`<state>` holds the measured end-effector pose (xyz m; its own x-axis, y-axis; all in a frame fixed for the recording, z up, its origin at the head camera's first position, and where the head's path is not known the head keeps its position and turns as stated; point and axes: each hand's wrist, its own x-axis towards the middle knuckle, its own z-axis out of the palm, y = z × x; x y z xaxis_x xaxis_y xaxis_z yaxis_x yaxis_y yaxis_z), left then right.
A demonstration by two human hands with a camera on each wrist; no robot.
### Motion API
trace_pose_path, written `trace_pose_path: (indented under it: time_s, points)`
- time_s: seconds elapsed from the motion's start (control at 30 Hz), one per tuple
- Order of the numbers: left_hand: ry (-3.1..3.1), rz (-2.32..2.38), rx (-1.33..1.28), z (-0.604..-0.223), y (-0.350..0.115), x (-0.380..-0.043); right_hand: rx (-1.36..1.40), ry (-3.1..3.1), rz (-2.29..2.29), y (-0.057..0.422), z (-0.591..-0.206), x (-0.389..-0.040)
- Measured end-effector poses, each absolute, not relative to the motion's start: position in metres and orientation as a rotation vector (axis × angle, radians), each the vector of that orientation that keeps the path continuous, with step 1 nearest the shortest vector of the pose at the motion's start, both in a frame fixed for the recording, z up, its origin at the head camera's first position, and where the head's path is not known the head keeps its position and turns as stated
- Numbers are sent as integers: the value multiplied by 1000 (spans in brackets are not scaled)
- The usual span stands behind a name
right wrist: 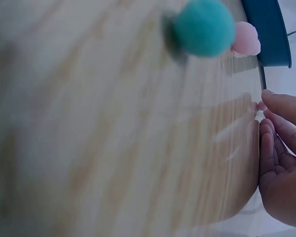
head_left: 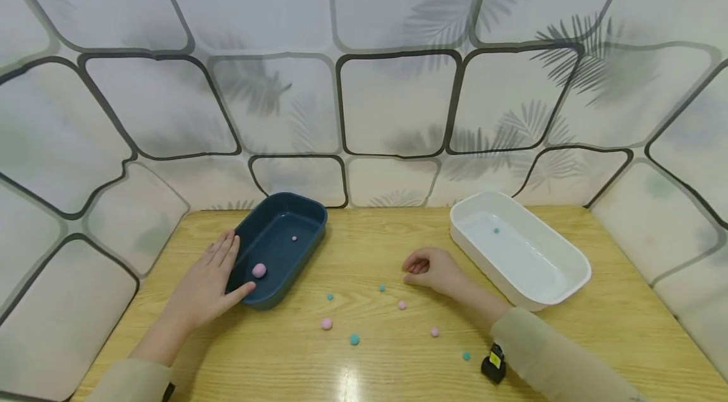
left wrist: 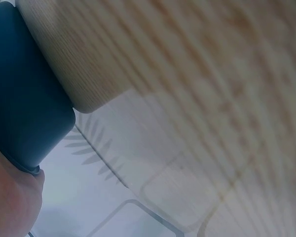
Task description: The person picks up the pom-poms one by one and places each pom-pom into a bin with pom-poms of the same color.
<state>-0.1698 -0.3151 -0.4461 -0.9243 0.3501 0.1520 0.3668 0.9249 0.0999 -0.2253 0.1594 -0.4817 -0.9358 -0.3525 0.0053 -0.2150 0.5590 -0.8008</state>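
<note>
My left hand [head_left: 201, 285] rests with straight fingers along the left rim of a dark blue tray [head_left: 307, 263], its thumb near the tray's front edge. Inside that tray lie a larger pink pompom [head_left: 259, 270] and a tiny pink one [head_left: 294, 238]. Over the table, left of a white tray [head_left: 489, 269], my right hand [head_left: 435, 272] has its fingers curled. In the right wrist view, its thumb and index fingertip pinch a small pink pompom [right wrist: 262, 105], mostly hidden by the fingers. One small teal pompom [head_left: 496, 231] sits in the white tray.
Loose on the wooden table [head_left: 273, 358] lie several pompoms, among them a teal one [head_left: 354, 339], a pink one [head_left: 327, 323] and a pink one [head_left: 402, 305] close to my right hand. A black device [head_left: 493, 365] is at the right cuff. Patterned cloth [head_left: 392, 105] stands behind.
</note>
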Motion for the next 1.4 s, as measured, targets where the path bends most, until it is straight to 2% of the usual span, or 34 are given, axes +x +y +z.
trace_pose_path:
  time_s: [0.37,0.73,1.4]
  points:
    - [-2939,-160,-561,-447,-315,-170,-542,2711,-1240,157,-482,-225]
    - [-2923,-154,-571,-445,-314,-169,-466,2720,-1258,156,-484,-229]
    - [-2932,-132,-569,-444,-313,-170,-412,2713,-1242,127,-450,-250]
